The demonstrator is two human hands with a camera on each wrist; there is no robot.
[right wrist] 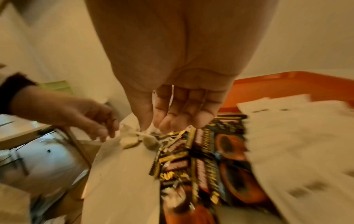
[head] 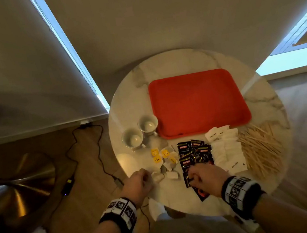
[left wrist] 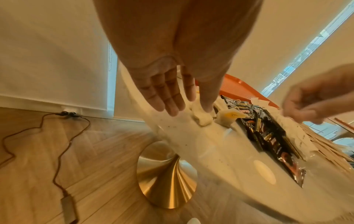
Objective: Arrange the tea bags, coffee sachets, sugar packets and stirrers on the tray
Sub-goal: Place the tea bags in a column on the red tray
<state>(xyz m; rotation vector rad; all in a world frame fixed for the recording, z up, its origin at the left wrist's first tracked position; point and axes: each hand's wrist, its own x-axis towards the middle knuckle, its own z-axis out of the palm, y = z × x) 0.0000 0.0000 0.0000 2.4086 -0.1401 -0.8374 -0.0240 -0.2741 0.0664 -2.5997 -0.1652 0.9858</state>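
Two cups (head: pixel 140 133) stand at the tray's (head: pixel 199 103) 8 o'clock, clear of it. Your left hand (head: pixel 138 184) hovers at the tea bags' (head: pixel 164 161) 7 o'clock, fingers straight, holding nothing. Your right hand (head: pixel 203 176), fingers loosely curled, is over the sachets (head: pixel 194 155); whether it grips one, I cannot tell. Sugar packets (head: pixel 226 148) lie at 3 o'clock, then stirrers (head: pixel 259 146), long axes roughly 10 to 4 o'clock.
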